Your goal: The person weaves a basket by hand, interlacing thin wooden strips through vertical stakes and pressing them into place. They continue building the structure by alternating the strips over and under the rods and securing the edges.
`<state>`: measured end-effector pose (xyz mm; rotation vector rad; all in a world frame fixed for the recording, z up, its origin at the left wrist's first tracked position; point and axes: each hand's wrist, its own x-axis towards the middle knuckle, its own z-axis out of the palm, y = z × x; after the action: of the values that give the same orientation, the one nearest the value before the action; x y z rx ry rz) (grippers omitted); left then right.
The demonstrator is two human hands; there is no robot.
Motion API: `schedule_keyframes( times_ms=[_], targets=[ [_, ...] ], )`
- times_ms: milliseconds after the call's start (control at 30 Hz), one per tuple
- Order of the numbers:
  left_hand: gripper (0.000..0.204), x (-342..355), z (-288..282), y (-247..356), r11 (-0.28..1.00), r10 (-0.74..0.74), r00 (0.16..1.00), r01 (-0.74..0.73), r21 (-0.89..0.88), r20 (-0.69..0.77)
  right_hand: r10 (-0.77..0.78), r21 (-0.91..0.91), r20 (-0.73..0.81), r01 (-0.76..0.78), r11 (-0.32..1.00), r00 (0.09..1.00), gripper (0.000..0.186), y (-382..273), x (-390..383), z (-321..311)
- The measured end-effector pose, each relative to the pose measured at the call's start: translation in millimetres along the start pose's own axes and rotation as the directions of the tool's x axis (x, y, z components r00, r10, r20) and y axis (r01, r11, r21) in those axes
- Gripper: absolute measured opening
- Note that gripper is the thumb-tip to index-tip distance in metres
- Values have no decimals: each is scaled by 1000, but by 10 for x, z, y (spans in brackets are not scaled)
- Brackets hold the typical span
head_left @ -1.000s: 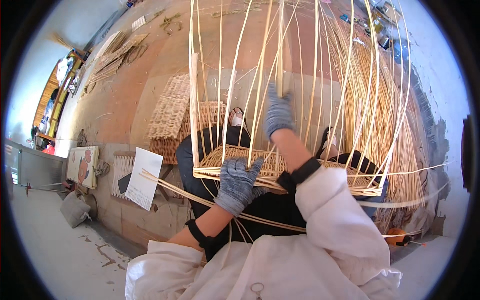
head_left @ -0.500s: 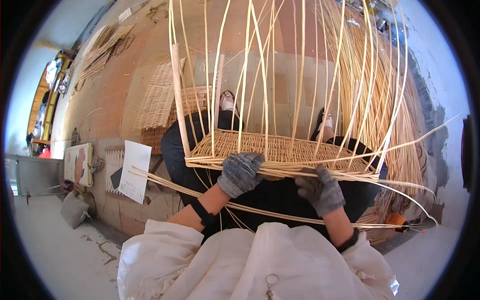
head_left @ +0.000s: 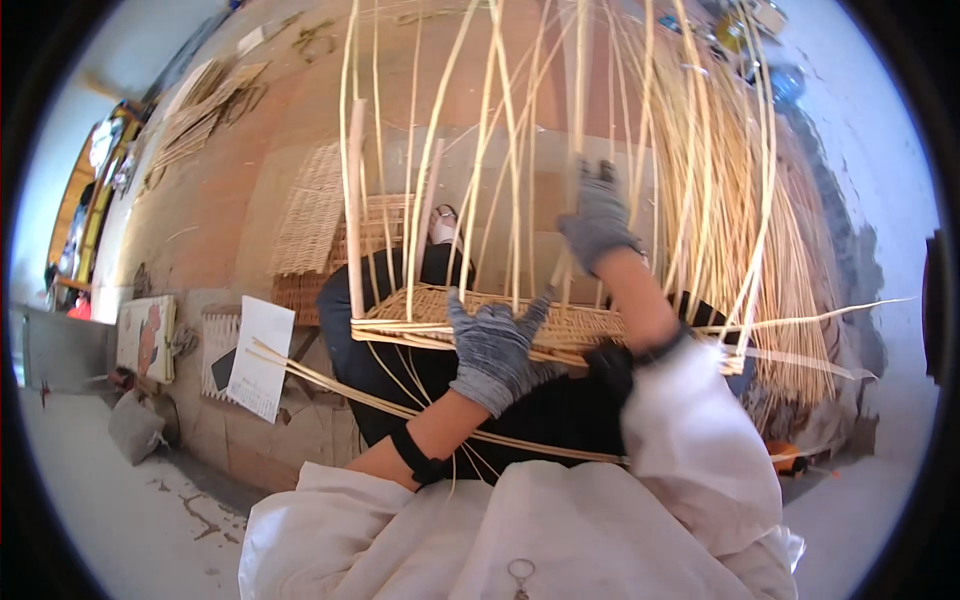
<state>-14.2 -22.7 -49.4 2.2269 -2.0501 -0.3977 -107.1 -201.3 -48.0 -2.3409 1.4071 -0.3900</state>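
A rectangular wicker basket (head_left: 400, 302) rests across my lap. Its base is woven, tall pale rods rise from its sides, and two thicker wooden posts (head_left: 356, 210) stand at the left end. My left hand (head_left: 495, 350), in a grey knit glove, lies at the near edge with thumb and a finger spread apart; its other fingers look bent. Raised over the right half is my gloved right hand (head_left: 603, 215), slightly blurred. It closes around an upright rod (head_left: 579, 90), which is blurred too. Loose rods (head_left: 380, 400) stick out left below the basket.
A large bundle of long rods (head_left: 790, 290) lies on the right, beside the wall. Woven panels (head_left: 308, 225) lie on the floor to the left. Nearer are a paper sheet (head_left: 262, 360), a picture board (head_left: 147, 338) and a grey pouch (head_left: 137, 425).
My right hand has left the near edge and moved up and forward to an upright rod. My left hand has opened its fingers at the edge. The basket has shifted slightly left.
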Motion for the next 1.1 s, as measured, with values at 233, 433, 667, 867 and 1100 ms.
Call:
schedule_keyframes(
  times_ms=[233,433,667,867,1100],
  targets=[
    [80,18,273,-93,958,264,928,-283,-35,-263,299,966,-174,104,236,938,32,370,-770,-428],
    [51,13,481,-98,906,301,855,-394,-152,-421,357,675,664,-732,92,657,51,521,-1900,-704],
    [54,32,373,-78,928,287,906,-343,-144,-312,527,824,563,-482,-297,637,41,118,-1632,-30],
    [77,52,317,-82,903,249,890,-356,-240,-382,307,616,719,-366,-697,624,27,214,-1952,58],
    [84,16,176,19,947,312,949,-315,-63,-54,281,645,-325,-6,764,903,17,291,-1070,-694]
  ],
)
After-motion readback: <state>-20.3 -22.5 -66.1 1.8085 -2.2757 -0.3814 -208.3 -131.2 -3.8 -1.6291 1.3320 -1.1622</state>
